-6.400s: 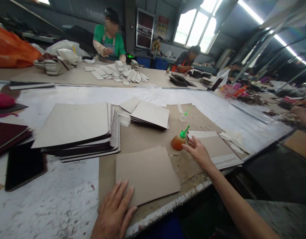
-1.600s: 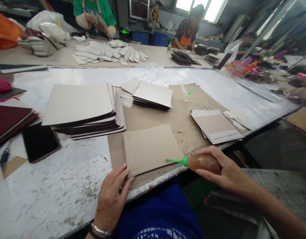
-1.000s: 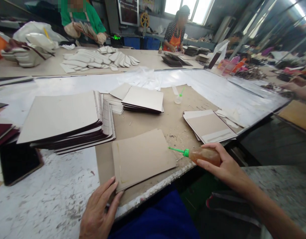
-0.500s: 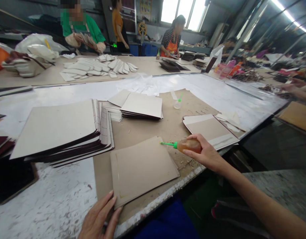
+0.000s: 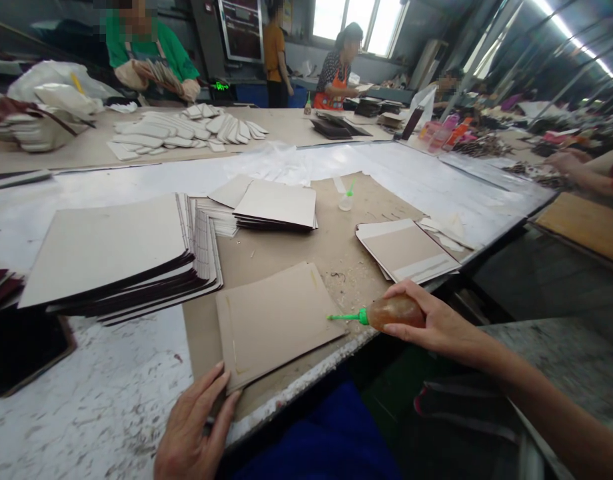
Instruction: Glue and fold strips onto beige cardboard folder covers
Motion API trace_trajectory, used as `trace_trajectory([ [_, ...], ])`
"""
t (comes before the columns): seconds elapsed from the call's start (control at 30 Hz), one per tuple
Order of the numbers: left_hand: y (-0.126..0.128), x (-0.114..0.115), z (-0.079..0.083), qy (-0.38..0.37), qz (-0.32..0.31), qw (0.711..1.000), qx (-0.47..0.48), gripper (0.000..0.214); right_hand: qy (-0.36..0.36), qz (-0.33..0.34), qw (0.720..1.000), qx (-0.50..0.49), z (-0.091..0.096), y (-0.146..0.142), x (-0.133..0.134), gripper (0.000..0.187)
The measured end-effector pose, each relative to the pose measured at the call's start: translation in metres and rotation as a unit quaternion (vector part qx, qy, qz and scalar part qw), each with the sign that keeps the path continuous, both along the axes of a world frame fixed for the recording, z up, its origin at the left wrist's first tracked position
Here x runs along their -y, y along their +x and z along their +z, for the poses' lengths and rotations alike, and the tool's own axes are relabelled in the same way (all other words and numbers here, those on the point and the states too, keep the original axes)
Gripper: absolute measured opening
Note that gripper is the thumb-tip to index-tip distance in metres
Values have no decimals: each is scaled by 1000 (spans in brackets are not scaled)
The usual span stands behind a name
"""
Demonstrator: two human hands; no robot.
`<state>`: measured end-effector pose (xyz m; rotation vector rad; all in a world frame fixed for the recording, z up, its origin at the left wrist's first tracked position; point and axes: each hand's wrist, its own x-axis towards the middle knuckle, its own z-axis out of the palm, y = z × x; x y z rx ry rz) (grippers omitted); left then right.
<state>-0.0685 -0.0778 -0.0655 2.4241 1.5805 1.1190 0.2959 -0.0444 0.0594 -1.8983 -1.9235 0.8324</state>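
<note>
A glue bottle (image 5: 395, 312) with amber contents and a green nozzle lies on its side in my right hand (image 5: 426, 320), fingers wrapped round it. Its tip is at the right part of a tan rectangular board (image 5: 276, 320), which lies flat with at least one more board under it. Shiny glue lines run along the board's left edge and near its top right corner. My left hand (image 5: 196, 413) has its fingers stretched out, fingertips against the board's lower left corner and thumb apart. Under the boards is a brown paper sheet (image 5: 281, 257).
Large pale panels with dark undersides (image 5: 111, 233) are stacked at left, a smaller stack (image 5: 276, 203) behind. A bordered panel (image 5: 406, 247) lies at right, a small clear bottle (image 5: 345, 200) farther back. A dark tablet-like slab (image 5: 26, 350) sits lower left. Several people work beyond.
My right hand has moved the bottle's tip from the board's top right corner down along its right side, toward me. A glue line now shows there. My left hand stays at the corner.
</note>
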Motion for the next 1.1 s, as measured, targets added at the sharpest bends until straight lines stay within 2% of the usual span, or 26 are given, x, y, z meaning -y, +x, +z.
trace_trajectory([
  [0.27,3,0,6,-1,-4,1000,-3,28,-15,-13,1000,-11,0,6,12,39],
  [0.53,2,-1,4,3,-8,1000,-10,29,85,-15,996,-24,-15,-5,-21,38],
  [0.63,1,-1,2,-7,-9,1000,-21,29,37,-9,999,-28,-9,0,-18,38],
  [0.8,-1,0,-2,-2,-2,1000,-10,28,-68,-15,994,-85,3,13,5,40],
  [0.87,-2,1,-3,-5,-1,1000,-8,28,-109,-59,978,-169,-1,13,13,42],
  [0.9,-2,1,-3,-7,-3,1000,-10,29,-124,-87,961,-232,-5,11,16,43],
  [1.0,-3,1,-2,-10,-7,1000,-16,30,-112,-180,881,-423,-23,-2,14,46],
  [1.03,-4,1,-1,-16,-6,1000,-15,30,-97,-206,857,-462,-29,-7,10,47],
  [1.1,-5,2,2,-32,-2,999,-10,31,-81,-237,828,-502,-37,-17,-3,48],
])
